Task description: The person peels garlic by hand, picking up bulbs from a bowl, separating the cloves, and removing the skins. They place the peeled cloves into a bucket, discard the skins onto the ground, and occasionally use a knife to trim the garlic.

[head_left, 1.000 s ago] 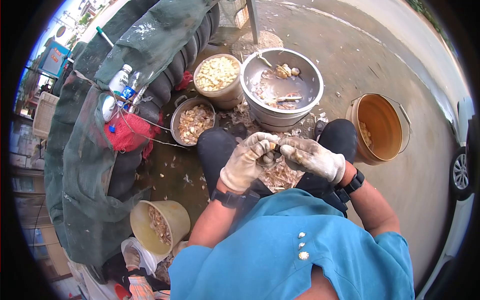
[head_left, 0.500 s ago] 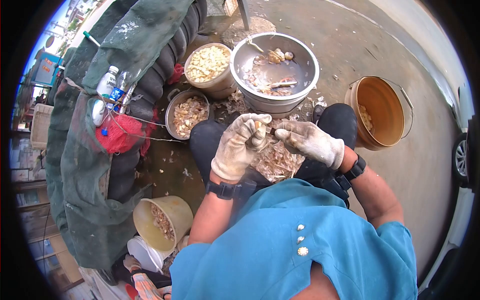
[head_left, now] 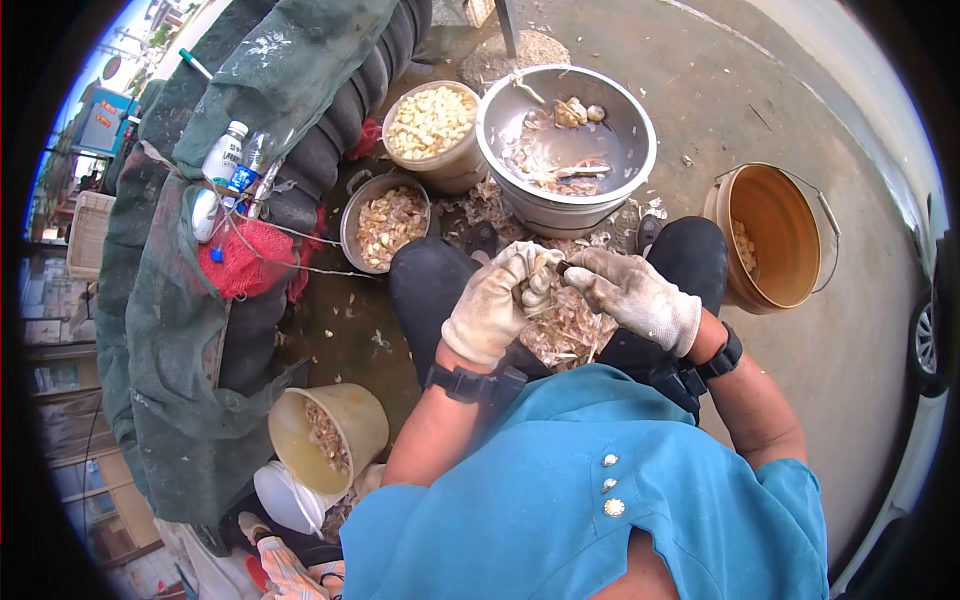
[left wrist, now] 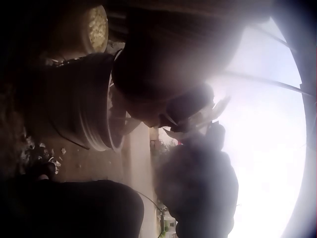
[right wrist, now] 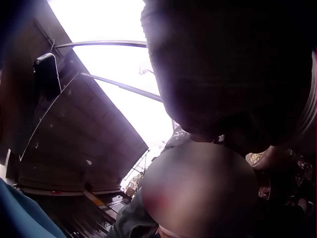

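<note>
Pavement (head_left: 800, 385) below; curled left grip (head_left: 503, 303) holds clove (head_left: 542, 264), facing right grip (head_left: 637, 300).

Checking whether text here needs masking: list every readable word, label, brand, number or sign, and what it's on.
Nothing reads with certainty.
White bottle: dark lettering, too small and blurred to read.
Clear bottle with a blue label: too small to make out any words.
Blue sign at far left: reddish marks, too small to read.
Wrist views: no legible text.

Left hand (head_left: 505, 303) and right hand (head_left: 638, 298) pinch close together, 2 forearms (head_left: 428, 430) angled inward.
</note>
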`<move>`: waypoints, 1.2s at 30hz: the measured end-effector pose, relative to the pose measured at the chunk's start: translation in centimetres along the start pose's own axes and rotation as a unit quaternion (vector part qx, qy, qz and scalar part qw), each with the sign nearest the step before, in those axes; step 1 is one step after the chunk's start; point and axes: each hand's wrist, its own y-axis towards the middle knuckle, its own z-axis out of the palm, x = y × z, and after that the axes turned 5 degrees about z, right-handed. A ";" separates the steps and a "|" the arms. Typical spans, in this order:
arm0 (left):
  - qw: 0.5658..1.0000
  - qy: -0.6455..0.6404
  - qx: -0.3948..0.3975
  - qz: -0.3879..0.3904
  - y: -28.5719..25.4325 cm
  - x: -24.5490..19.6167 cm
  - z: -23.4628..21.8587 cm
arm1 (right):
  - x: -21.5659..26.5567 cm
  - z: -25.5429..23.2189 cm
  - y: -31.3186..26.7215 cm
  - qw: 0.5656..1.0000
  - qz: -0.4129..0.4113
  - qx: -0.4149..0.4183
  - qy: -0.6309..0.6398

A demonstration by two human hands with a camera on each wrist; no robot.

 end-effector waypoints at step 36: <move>0.946 -0.209 -0.123 -0.215 -0.1 -0.3 0.3 | -2.8 0.7 0.2 0.998 0.035 0.058 0.017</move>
